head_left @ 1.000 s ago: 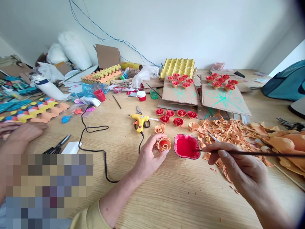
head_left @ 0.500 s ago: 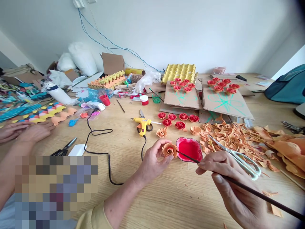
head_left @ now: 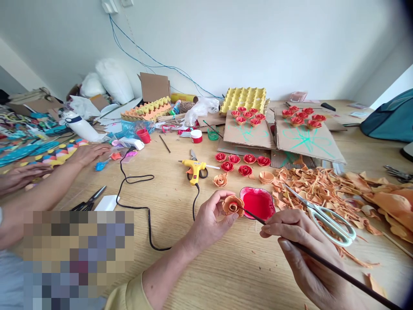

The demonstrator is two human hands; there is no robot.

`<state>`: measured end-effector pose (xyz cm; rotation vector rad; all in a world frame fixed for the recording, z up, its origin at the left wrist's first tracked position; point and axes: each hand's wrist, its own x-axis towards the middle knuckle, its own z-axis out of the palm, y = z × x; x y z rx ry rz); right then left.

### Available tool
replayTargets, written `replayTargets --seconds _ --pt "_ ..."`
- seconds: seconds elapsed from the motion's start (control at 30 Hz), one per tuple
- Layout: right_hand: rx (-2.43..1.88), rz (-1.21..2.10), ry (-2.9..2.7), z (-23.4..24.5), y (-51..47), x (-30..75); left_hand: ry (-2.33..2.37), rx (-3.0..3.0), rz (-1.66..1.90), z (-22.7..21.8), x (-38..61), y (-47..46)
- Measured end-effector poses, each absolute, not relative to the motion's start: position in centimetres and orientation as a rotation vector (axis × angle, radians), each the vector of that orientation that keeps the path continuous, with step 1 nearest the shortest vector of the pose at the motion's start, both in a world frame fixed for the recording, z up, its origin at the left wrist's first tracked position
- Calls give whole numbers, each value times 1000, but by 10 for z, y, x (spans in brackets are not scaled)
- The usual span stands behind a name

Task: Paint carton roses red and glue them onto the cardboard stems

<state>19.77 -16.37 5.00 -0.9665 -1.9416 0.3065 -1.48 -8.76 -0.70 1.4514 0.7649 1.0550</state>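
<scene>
"Rose [head_left: 232, 207], one, orange, some red near its centre: where was it?"

"Above the table [head_left: 226, 275], just left of the dish [head_left: 256, 190], in the left hand [head_left: 213, 219]; thumb and fingers pinched it by the side, bloom towards the camera."

"And the right hand [head_left: 303, 243]?"

"Closed round one brush [head_left: 355, 283], dark, slim; thumb and fingers pinched the shaft, tip at the rose's right-hand petals. Whether it touched them, I could not tell."

"What did the dish contain?"

"Paint [head_left: 258, 204], red, one lot; the dish stood on the table, near both hands."

"What else lay close by?"

"Red roses [head_left: 245, 171], six, on the table beyond the dish; plain rose [head_left: 220, 180], one, orange, just in front of them; cup [head_left: 266, 177], one, orange, in front of the rightmost; glue gun [head_left: 194, 168], one, yellow, to their left; scissors [head_left: 311, 206], one pair, pale-handled, right of the dish, against scraps [head_left: 306, 181], orange, heaped."

"And further back?"

"Boards [head_left: 261, 136], two, cardboard, marked in green, each bearing more red roses; tray [head_left: 243, 100], one, yellow, behind the left board"
</scene>
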Motion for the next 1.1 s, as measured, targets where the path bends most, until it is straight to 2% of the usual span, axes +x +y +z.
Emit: replayTargets --seconds 0.3,0.47,0.7,1.1 --pt "-951 344 -1976 35 -176 198 768 1421 1058 -7 -14 -89" --pt "-955 259 -1990 35 -173 193 770 1445 1075 -7 -13 -89" --pt "-858 357 -2120 38 -175 196 761 1452 1074 -10 -13 -89" --pt "-890 323 -2072 35 -172 192 767 1508 1089 -7 -13 -90"
